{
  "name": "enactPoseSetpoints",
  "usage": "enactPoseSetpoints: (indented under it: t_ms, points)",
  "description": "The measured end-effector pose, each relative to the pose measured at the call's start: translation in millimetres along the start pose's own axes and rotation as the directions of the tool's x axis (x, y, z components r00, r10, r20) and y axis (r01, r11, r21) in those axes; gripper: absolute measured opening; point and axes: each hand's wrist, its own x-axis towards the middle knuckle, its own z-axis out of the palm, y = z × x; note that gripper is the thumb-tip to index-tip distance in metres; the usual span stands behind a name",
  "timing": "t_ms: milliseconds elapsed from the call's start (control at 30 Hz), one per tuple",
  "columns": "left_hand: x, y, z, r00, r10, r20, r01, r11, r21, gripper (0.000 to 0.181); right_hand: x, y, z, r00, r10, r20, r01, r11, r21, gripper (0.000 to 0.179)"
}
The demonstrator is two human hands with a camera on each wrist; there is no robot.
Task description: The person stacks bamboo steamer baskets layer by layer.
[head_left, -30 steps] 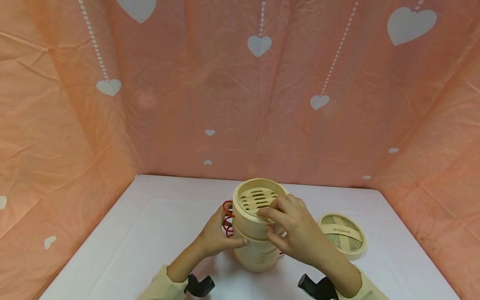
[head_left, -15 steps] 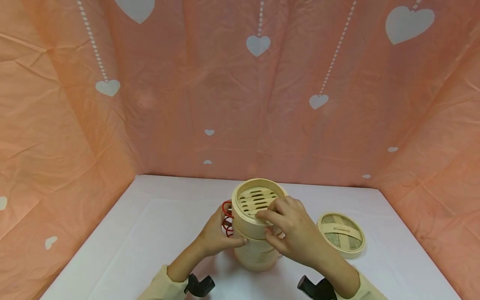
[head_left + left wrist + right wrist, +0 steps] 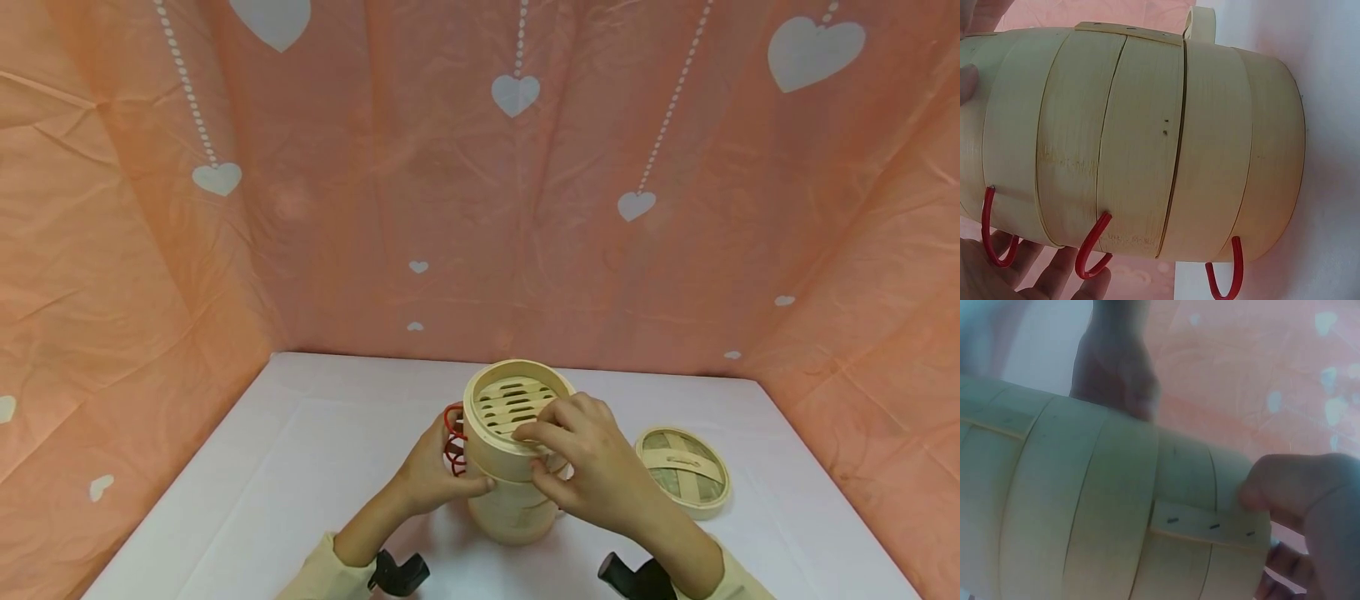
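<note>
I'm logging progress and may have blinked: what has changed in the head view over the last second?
Nothing has visibly changed hands or place; the picture shifts only slightly as a whole. The left hand still holds the side of the bamboo steamer stack, the right hand still pinches its top rim, and the round lid stays on the white table.

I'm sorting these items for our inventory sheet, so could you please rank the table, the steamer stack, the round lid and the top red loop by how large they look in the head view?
Largest to smallest:
1. Table
2. Steamer stack
3. Round lid
4. Top red loop
</note>
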Motion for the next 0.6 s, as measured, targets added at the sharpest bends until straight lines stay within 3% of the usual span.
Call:
enactPoseSetpoints:
  t_ms: [133, 600]
  points:
    - [-0.3, 0.1, 0.0, 1.000, -0.004, 0.000, 0.004, 1.000, -0.006, 0.089, -2.0, 3, -1, 1.000, 0.008, -0.007, -0.008, 1.000, 0.011, 0.036]
    - [-0.1, -2.7, -0.1, 1.000, 0.021, 0.002, -0.021, 1.000, 0.005, 0.089, -7.4, 14, -18, 0.987, 0.152, 0.056, -0.154, 0.987, 0.037, 0.054]
